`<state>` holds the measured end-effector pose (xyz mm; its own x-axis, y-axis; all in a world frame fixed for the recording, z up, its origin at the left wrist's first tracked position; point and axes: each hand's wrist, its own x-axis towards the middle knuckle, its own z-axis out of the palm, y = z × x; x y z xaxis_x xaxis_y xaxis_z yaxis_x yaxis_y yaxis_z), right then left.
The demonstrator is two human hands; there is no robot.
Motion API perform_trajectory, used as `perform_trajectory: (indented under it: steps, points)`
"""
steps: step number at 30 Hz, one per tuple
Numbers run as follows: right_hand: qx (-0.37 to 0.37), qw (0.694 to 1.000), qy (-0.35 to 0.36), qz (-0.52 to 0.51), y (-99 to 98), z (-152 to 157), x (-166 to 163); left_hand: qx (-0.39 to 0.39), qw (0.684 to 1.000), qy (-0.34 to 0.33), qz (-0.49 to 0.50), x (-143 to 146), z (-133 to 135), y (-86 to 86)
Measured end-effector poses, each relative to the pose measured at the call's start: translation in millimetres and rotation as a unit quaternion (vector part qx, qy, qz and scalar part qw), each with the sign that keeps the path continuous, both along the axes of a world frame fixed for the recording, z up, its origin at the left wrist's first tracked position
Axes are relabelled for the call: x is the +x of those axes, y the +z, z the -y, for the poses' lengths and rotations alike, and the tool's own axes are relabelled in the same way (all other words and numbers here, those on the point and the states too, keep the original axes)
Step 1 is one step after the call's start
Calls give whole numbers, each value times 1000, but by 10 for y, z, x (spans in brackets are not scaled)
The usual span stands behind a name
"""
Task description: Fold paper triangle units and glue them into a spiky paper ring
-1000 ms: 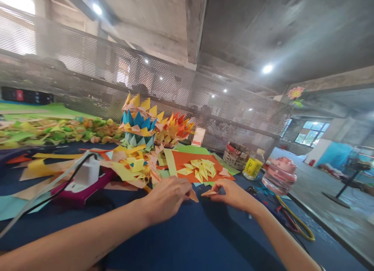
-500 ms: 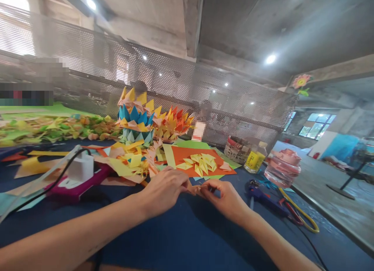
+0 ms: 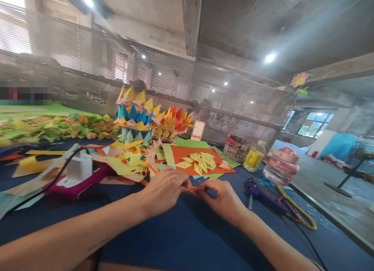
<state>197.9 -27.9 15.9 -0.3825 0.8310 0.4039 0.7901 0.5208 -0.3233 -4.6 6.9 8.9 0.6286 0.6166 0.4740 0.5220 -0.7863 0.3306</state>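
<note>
Between my two hands is a small folded piece of orange-pink paper (image 3: 193,190), mostly hidden by the fingers. My left hand (image 3: 165,189) pinches its left end, and my right hand (image 3: 220,195) pinches its right end with thumb and forefinger. Just beyond them, several folded yellow paper petals (image 3: 203,162) lie on an orange sheet (image 3: 181,156), with a pink folded piece (image 3: 224,165) at its right. Paper strips and scraps (image 3: 133,162) are heaped to the left of that sheet. Behind them stand layered paper lotus flowers in blue, yellow (image 3: 134,117) and orange-red (image 3: 175,121).
To the right lie a blue glue gun (image 3: 265,197) and yellow-handled scissors (image 3: 298,208). Beyond them stand a yellow-labelled bottle (image 3: 254,157), a pink water jug (image 3: 282,166) and a woven basket (image 3: 236,149). A magenta power strip (image 3: 77,183) with cables sits left. A mesh screen (image 3: 169,80) backs the table.
My right fingers have closed in a little on the paper, and less of it shows between the hands. The view has shifted very slightly.
</note>
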Motion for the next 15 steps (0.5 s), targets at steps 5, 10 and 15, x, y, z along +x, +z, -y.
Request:
perform_trajectory:
  steps: [5, 10, 15]
  points:
    - [28, 999, 10, 29, -1, 13, -9, -2, 1000, -3, 10, -3, -2, -16]
    - [44, 998, 2, 54, 18, 45, -35, 11, 1000, -1, 22, 6, -5, -42]
    - [40, 997, 2, 61, 24, 51, -45, 31, 999, -20, 38, 9, -6, -51]
